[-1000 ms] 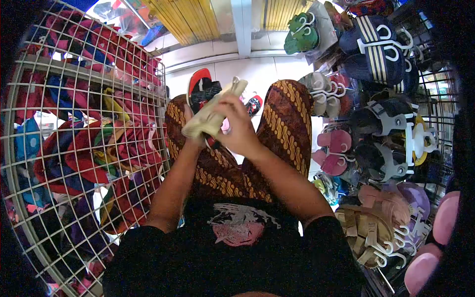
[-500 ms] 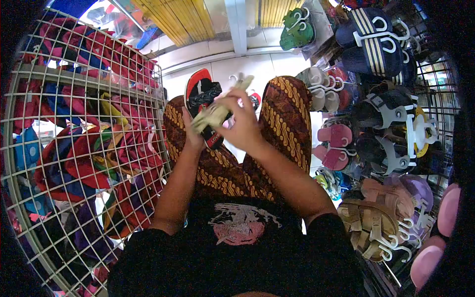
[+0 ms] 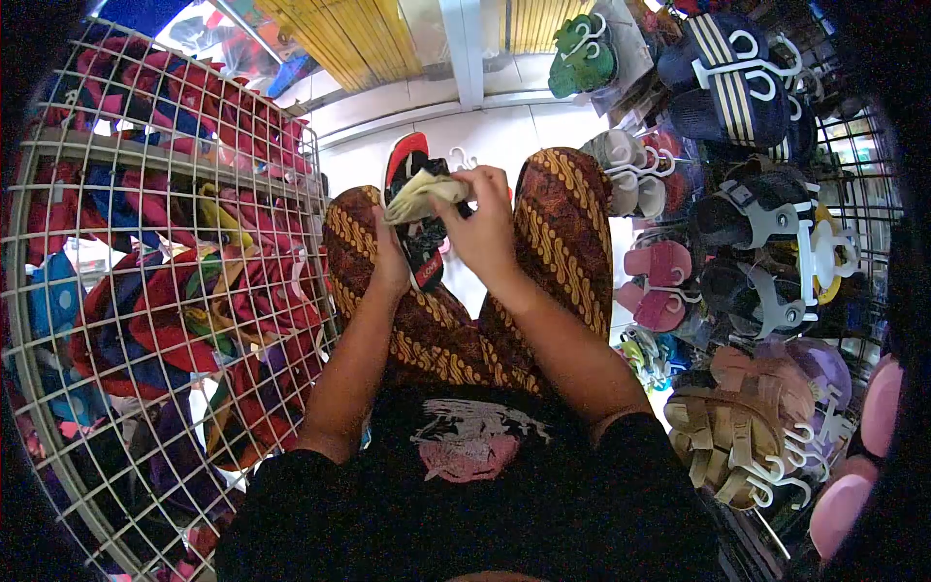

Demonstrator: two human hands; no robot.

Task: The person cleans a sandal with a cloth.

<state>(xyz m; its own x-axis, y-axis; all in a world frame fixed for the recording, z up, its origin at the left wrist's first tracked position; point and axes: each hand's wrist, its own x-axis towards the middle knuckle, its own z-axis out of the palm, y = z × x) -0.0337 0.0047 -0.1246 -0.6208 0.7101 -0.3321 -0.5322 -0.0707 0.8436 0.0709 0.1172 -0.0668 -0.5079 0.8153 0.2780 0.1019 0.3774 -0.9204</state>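
Observation:
Between my knees, my left hand grips a black and red sandal by its side, the sole standing upright with its toe pointing away from me. Pinched in the fingers of my right hand is a crumpled, pale yellowish cloth. The cloth lies across the sandal's strap area and hides part of it. Lettering shows at the sandal's near end. Just beyond, a white hanger hook sticks up near the sandal.
A white wire grid with many colourful sandals behind it stands close on my left. On my right hang navy striped slides, pink sandals, brown sandals and green sandals. White floor tiles lie ahead, before a door frame.
My right hand has shifted slightly right and the cloth is now bunched more compactly over the strap. The sandal has moved a little to the right and tilted differently in my left hand.

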